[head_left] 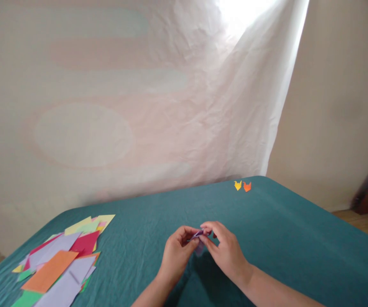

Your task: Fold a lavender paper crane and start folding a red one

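Note:
Between my two hands is a small folded piece of purple paper (pixel 199 234), partly hidden by the fingers. My left hand (pixel 179 251) pinches its left side with thumb and fingertips. From the right, my right hand (pixel 224 247) grips the other side, thumb below and fingers bent over the top. Both hands are close together just above the green cloth. The exact shape of the fold is too small and covered to make out.
A loose pile of coloured paper sheets (pixel 53 266) lies on the left of the green-covered table (pixel 133 264). Near the far edge sit a yellow folded paper figure (pixel 238 186) and an orange folded paper figure (pixel 247 186). A pale sheet (pixel 123 106) hangs behind the table.

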